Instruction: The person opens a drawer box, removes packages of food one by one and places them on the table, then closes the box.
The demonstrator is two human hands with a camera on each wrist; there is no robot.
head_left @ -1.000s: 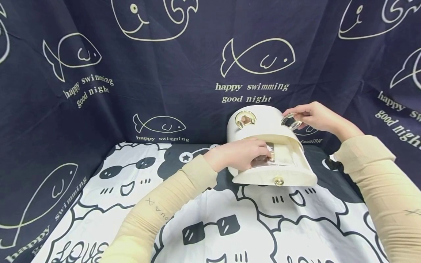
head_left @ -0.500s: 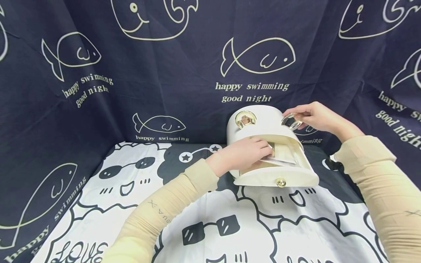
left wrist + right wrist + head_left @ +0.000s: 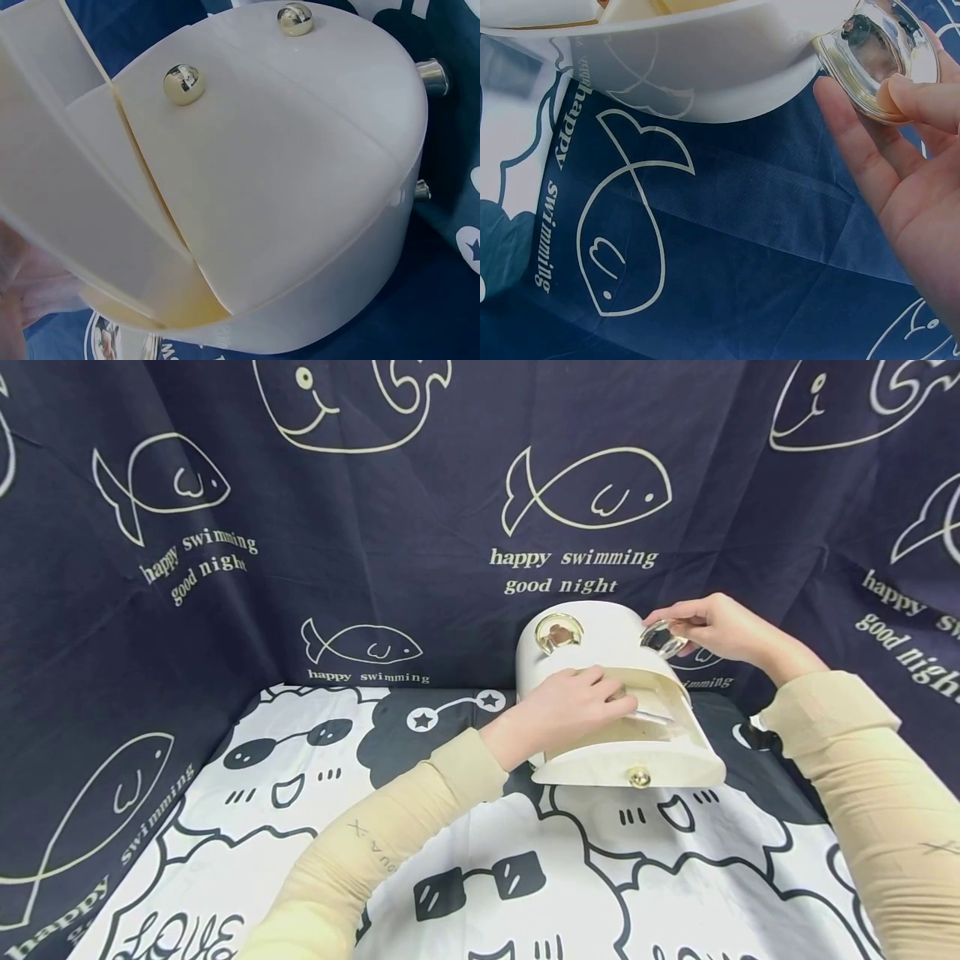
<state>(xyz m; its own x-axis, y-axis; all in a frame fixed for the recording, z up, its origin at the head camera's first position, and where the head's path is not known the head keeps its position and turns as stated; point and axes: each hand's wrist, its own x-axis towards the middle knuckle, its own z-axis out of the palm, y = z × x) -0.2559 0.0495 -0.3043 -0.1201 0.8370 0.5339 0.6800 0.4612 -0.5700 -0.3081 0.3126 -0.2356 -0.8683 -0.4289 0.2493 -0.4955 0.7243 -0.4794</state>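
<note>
A white rounded drawer box [image 3: 600, 618] stands towards the back right. Its top drawer [image 3: 592, 764], with a gold knob [image 3: 638, 777], is pulled out. My left hand [image 3: 570, 706] reaches over the drawer with fingers bent inside it. Close to its fingertips lies a flat whitish piece with a shiny edge [image 3: 652, 717]; I cannot tell whether the fingers hold it. In the left wrist view the raised drawer front [image 3: 82, 187] hides most of that hand. With thumb and fingers my right hand [image 3: 723, 625] pinches a shiny gold-rimmed round disc [image 3: 877, 56] at the box's right side.
A matching gold-rimmed disc [image 3: 560, 633] sits on the left of the box. Two gold ball knobs [image 3: 184, 84] and silver feet [image 3: 431, 77] show in the left wrist view. Dark fish-print cloth [image 3: 450, 510] rises behind; a white cartoon-print cloth [image 3: 480, 893] covers the table.
My left hand has shifted slightly right and up within the drawer, and the clear packet seen under its fingers earlier is now mostly out of sight. The right hand stays on the disc.
</note>
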